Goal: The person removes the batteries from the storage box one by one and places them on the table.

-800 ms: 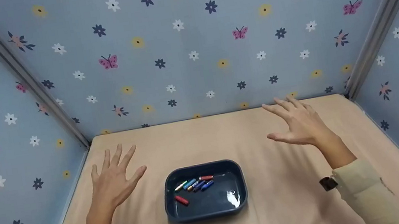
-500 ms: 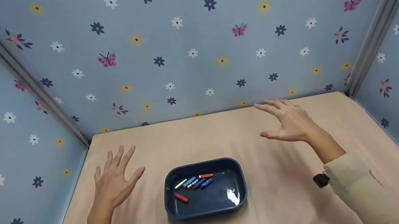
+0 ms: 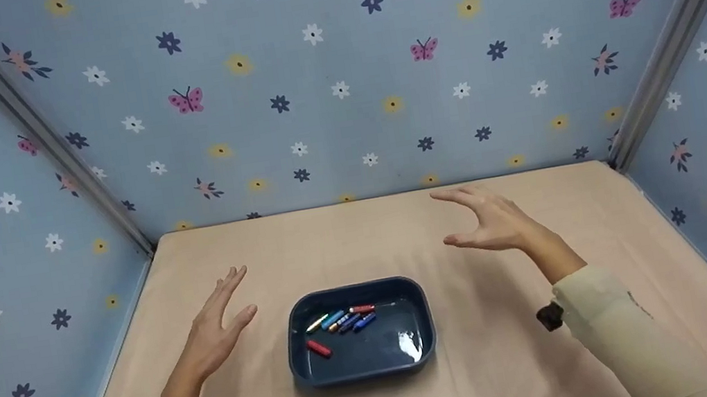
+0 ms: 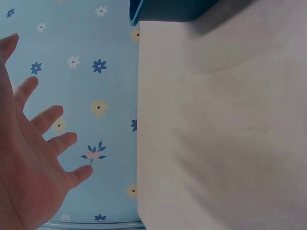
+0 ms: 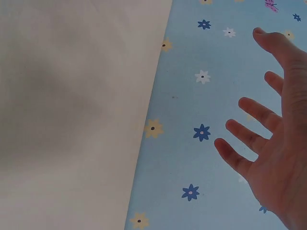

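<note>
Two pale green cloth sleeves (image 3: 625, 326) enter at lower left and lower right. One glossy, dark blue, rounded-rectangular tray (image 3: 376, 349) sits lower centre, long axis left to right. Inside, seven short coloured sticks (image 3: 364, 323): five slant towards upper right, one red lies nearly level, another red slants towards lower right. Left hand (image 3: 210, 337) and right hand (image 3: 496, 225) flank the tray, each grip released. Beige bench (image 3: 347, 248); three flowered blue walls (image 3: 328, 76) beyond.
</note>
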The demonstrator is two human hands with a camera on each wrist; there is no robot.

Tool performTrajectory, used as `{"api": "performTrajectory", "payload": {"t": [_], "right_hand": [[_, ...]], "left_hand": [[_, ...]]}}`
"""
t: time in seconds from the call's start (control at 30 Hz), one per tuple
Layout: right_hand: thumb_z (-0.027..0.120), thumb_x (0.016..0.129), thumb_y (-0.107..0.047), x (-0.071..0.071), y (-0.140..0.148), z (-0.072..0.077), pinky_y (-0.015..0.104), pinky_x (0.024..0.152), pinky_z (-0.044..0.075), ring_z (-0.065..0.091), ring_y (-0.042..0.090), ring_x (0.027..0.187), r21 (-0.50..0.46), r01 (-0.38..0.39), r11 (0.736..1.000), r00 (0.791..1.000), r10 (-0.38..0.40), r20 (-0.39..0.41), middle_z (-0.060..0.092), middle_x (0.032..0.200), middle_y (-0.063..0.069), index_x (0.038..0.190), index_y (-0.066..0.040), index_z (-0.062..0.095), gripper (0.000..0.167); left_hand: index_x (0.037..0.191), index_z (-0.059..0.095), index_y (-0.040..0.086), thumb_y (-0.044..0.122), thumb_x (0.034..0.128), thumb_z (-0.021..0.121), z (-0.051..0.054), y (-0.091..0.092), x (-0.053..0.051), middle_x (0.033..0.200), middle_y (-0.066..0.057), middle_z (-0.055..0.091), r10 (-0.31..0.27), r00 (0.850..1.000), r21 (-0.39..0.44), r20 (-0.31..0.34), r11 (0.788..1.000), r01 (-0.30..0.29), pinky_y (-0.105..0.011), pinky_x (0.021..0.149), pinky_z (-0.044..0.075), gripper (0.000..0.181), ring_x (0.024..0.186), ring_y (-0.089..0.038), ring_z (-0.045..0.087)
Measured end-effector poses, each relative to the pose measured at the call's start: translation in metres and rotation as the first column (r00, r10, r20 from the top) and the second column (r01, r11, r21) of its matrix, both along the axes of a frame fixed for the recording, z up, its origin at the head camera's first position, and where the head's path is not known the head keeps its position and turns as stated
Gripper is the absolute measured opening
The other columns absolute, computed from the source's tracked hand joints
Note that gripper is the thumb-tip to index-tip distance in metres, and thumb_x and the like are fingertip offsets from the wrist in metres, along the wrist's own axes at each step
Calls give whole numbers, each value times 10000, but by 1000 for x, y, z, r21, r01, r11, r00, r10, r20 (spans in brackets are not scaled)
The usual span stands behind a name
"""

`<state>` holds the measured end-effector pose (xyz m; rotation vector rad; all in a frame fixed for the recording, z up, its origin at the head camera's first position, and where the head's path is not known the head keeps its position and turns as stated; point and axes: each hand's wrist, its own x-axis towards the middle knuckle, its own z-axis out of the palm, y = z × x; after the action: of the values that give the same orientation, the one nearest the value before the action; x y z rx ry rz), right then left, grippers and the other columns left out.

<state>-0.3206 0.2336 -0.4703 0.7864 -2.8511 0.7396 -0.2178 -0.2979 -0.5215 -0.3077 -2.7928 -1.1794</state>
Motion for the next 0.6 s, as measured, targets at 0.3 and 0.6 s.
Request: {"api": "performTrajectory", "payload": {"t": [0.3, 0.6], "right_hand": [[871, 966, -408, -3, -16, -9, 796, 1208, 468, 521, 502, 1590, 19, -48, 999, 996, 47, 79, 566, 1710, 193, 1677, -268, 555, 791], [887, 962, -348, -7, -27, -10, 766, 1252, 446, 527, 493, 1590, 17, -114, 993, 987, 112, 114, 577, 1697, 202, 1670, -245, 563, 786]], "left_hand": [[1769, 392, 188, 271, 1118, 653, -13, 8, 15, 1862, -191, 313, -41, 999, 119, 17, 992, 38, -837, 1350, 145, 706, 1738, -555, 200], [1767, 402, 224, 282, 1101, 685, -21, 24, 14, 1859, -126, 349, -76, 996, 151, 53, 986, 67, -785, 1376, 182, 725, 1750, -473, 249]]}}
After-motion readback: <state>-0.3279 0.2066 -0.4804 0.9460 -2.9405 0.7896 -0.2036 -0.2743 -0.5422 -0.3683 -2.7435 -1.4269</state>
